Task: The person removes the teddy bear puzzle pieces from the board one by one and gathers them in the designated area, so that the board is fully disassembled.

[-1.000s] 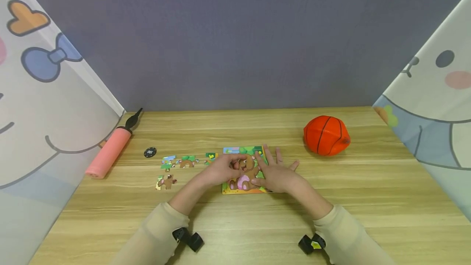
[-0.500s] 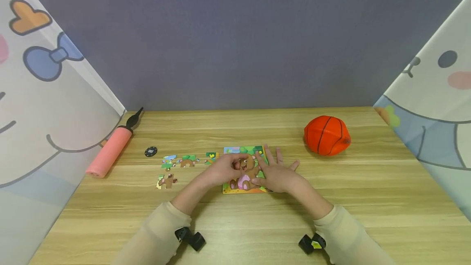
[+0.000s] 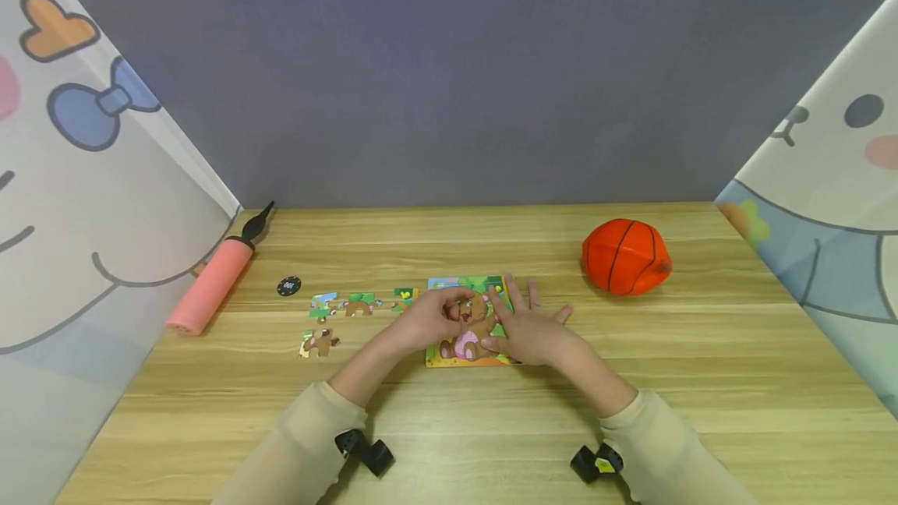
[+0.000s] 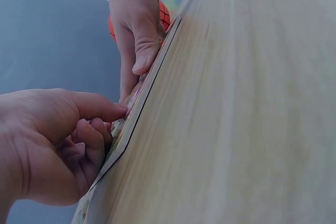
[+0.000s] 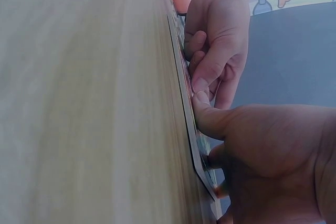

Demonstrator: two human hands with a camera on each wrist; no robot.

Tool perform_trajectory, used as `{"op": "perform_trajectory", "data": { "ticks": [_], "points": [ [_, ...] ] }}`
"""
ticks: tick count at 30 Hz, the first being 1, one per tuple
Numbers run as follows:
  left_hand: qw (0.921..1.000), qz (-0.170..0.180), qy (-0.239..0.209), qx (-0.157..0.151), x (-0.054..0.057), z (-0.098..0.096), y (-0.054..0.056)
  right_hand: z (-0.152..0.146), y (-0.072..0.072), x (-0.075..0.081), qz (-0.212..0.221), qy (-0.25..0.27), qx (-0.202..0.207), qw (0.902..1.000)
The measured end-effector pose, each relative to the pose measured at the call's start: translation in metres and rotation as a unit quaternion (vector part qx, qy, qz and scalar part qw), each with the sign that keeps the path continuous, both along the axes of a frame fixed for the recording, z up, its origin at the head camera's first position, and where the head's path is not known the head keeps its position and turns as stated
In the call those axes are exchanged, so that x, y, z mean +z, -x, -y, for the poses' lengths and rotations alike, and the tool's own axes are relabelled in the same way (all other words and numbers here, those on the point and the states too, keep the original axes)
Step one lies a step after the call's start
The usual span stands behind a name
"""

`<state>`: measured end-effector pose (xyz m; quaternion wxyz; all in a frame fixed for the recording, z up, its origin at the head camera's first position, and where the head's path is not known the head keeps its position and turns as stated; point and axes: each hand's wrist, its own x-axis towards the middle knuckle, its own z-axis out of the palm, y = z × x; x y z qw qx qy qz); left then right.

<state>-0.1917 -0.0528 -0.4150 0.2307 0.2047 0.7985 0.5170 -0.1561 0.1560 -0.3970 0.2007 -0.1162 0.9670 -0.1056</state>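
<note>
A jigsaw puzzle [image 3: 466, 347] with a brown bear in a pink nappy lies in its flat tray at mid-table. My left hand [image 3: 424, 323] is over its left half, thumb and forefinger pinching a puzzle piece [image 3: 466, 312] with the bear's face, down at the picture's surface. The other left fingers curl under the palm, as the left wrist view shows. Spread over the puzzle's right side is my right hand [image 3: 532, 336], its straight fingers pressing the picture and reaching past the edge. In the right wrist view both thumbs [image 5: 207, 114] nearly meet. The hands hide parts of the picture.
Loose puzzle pieces [image 3: 360, 304] lie left of the puzzle, one [image 3: 319, 344] nearer me. Behind them is a black round chip [image 3: 288, 286]. A pink hand pump [image 3: 213, 287] lies far left; a dented red ball [image 3: 626, 257] sits back right. A grey panel [image 3: 477, 76] closes the back.
The whole view has shifted very slightly. Both hands keep their places on the puzzle, and the loose pieces lie as before.
</note>
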Motion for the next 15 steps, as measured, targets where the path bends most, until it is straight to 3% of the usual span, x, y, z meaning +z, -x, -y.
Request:
{"op": "perform_trajectory", "data": {
  "ticks": [15],
  "points": [
    [0.9976,0.034,-0.046,0.039,-0.0005,0.0045,0.0025,-0.0004,0.0015,-0.0017,0.000,0.003,0.000,1.0000]
  ]
}}
